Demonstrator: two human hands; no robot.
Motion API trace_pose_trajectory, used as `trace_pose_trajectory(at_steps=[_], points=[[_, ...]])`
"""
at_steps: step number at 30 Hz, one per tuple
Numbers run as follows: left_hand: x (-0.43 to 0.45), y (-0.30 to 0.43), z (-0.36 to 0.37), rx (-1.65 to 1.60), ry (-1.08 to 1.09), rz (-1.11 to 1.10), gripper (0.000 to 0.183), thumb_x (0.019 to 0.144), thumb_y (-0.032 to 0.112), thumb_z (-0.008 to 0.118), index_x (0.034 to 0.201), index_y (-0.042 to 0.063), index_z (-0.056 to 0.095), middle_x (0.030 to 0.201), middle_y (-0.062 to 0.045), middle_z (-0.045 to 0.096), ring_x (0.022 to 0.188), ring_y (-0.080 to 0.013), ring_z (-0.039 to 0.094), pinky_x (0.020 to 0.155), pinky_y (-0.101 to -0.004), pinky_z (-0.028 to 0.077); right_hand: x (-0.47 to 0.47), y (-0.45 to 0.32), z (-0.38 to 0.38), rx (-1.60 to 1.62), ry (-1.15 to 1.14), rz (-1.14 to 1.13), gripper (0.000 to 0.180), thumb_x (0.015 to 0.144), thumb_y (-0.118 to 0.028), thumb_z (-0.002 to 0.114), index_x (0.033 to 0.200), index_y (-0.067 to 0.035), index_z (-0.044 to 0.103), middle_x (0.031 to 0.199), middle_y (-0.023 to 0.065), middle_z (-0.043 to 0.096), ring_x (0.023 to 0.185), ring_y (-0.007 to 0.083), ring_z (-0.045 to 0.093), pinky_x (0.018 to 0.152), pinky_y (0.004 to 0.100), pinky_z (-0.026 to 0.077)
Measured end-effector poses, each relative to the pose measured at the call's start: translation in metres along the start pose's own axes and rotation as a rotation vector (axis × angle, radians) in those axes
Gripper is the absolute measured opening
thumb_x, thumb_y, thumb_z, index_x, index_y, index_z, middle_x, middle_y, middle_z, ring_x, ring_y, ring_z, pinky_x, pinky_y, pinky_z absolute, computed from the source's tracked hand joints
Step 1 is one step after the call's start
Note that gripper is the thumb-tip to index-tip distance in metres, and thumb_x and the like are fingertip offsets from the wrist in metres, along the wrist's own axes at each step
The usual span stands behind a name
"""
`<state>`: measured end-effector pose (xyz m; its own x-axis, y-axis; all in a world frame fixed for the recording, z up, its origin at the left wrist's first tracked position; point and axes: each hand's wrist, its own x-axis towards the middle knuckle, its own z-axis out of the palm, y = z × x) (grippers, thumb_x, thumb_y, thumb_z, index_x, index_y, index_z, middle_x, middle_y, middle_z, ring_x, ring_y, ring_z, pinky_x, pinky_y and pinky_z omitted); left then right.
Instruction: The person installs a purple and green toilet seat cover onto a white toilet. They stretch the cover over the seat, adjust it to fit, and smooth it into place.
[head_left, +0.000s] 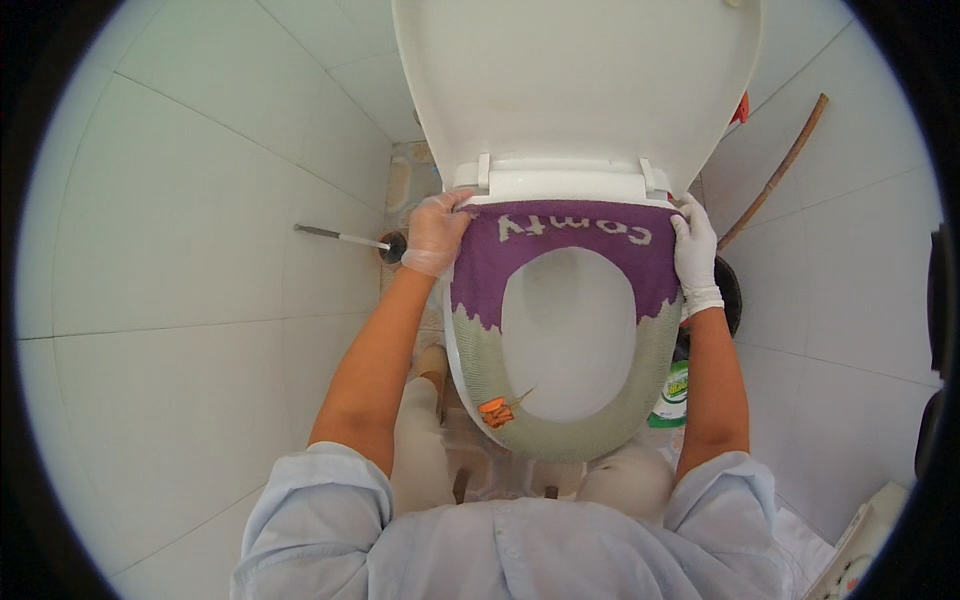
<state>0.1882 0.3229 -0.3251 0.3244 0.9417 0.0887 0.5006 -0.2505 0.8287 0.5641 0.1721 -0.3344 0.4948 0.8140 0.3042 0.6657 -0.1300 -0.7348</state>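
A purple and grey-green knitted toilet seat cover (480, 255) lies over the seat, with pale lettering at the back and an orange flower figure (495, 412) at the front left. My left hand (439, 231), in a clear plastic glove, grips the cover's rear left corner. At the rear right corner my right hand (694, 247), in a white glove, has its fingers on the cover's edge. Behind the hinges the white toilet lid (577, 82) stands raised. White seat shows along the left side of the cover. The undersides of both corners are hidden.
Left of the toilet, a toilet brush (341, 237) leans from its holder against the tiled wall. On the right are a wooden stick (776, 176), a black bucket (729, 296) and a green and white bottle (670, 397). Tiled walls stand close on both sides.
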Motion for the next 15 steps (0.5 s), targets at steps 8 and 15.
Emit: trace_pose_trajectory(at_steps=[8,15], points=[[-0.007,-0.014,0.015,-0.240,0.220,-0.119,0.019,0.077,0.004,0.073,0.095,0.004,0.078,0.078,-0.011,0.073,0.067,-0.0129,0.065,0.070,-0.0271,0.053,-0.004,-0.013,0.010,-0.121,0.094,0.135,0.018,0.092,-0.018,0.064,0.095,-0.001,0.057,0.086,0.0212,0.065,0.083,0.0394,0.063,0.076,0.0426,0.048],[-0.001,-0.033,0.022,-0.347,0.194,-0.190,0.018,0.080,-0.003,0.069,0.097,-0.005,0.073,0.084,-0.007,0.071,0.071,-0.0116,0.063,0.067,-0.0228,0.052,-0.007,-0.005,0.017,-0.088,0.103,0.183,0.022,0.094,-0.023,0.062,0.093,-0.001,0.059,0.088,0.0227,0.067,0.086,0.0416,0.064,0.078,0.0454,0.049]])
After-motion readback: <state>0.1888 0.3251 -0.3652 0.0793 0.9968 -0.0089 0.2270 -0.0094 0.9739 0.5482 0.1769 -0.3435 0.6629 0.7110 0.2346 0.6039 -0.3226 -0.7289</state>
